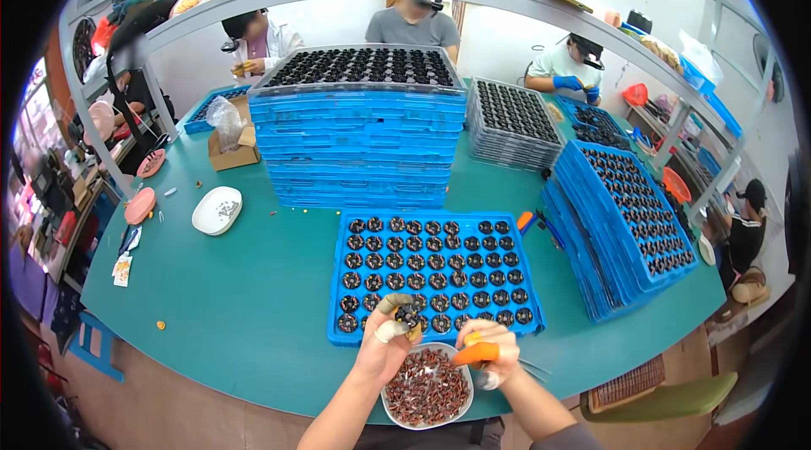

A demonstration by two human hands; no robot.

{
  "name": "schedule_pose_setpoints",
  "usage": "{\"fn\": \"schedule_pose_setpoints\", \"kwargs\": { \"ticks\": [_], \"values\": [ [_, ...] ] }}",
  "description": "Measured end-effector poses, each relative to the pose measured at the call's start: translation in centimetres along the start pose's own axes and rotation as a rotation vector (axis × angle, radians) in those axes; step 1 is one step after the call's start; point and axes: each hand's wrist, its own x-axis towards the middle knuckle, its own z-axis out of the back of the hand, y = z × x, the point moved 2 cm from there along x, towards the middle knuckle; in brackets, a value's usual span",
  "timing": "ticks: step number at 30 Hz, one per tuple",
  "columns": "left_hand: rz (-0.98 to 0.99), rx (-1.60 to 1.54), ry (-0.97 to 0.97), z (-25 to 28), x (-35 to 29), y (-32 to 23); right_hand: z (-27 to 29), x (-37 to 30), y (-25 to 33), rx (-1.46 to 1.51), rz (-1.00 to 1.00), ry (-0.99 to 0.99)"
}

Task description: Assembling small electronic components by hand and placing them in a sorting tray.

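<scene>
My left hand (388, 345), with pale finger cots on its fingertips, pinches a small round black component (408, 316) above the near edge of the blue tray (336, 281). Rows of similar round black components with coppery bits fill that tray. My right hand (492, 355) is closed, with an orange finger cot on one finger; whatever its fingertips hold is hidden. It hovers by the right rim of a white bowl (386, 406) heaped with small reddish-brown cylindrical pieces (427, 387). Thin grey metal prongs (534, 368) show just right of this hand; whether it grips them is unclear.
Behind the tray rises a tall stack of blue trays (355, 146). Another tilted blue stack (583, 256) stands at right, with orange-handled tools (525, 220) beside it. A white dish (217, 211) and a cardboard box (235, 152) sit left. Several people work around the green table (211, 306).
</scene>
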Motion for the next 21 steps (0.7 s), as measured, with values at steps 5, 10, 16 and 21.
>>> {"fn": "schedule_pose_setpoints", "kwargs": {
  "ticks": [5, 10, 16, 21],
  "values": [
    [-0.008, -0.076, 0.0, -0.2, 0.7, 0.1, 0.4, -0.7, 0.3, -0.105, 0.066, 0.025],
    [-0.023, -0.089, -0.017, 0.7, 1.3, -0.3, -0.3, -0.6, 0.4, -0.056, 0.126, 0.057],
    [-0.006, -0.113, 0.101, 1.2, 1.8, -0.1, -0.2, 0.0, 1.8, -0.093, 0.171, 0.005],
    [-0.082, -0.083, 0.082, 0.9, 0.5, 0.1, -1.2, -0.5, 2.3, -0.19, 0.21, 0.029]
  ]
}}
